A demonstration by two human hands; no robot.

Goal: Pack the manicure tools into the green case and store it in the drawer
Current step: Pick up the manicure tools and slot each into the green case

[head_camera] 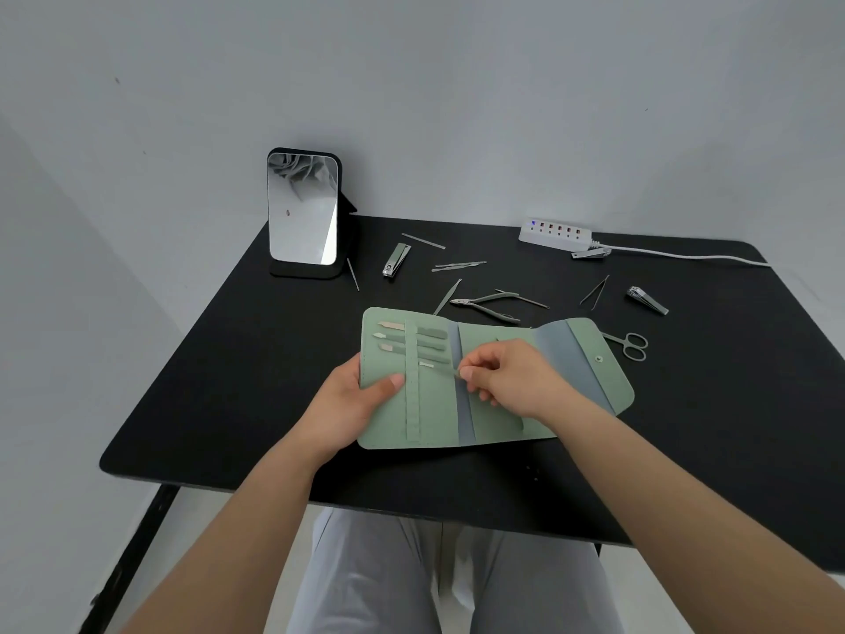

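Four tools sat looped in the case (430, 404); my right hand (507, 375) pinched the fourth (441, 369), lying crosswise, leftward; left hand (356, 395) gripped the case's edge.

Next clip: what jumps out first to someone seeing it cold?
The open green case at the table's centre, left hand steadying its edge, right hand sliding a thin tool under the strap. Behind it, loose metal tools lie scattered, with a standing mirror back left.
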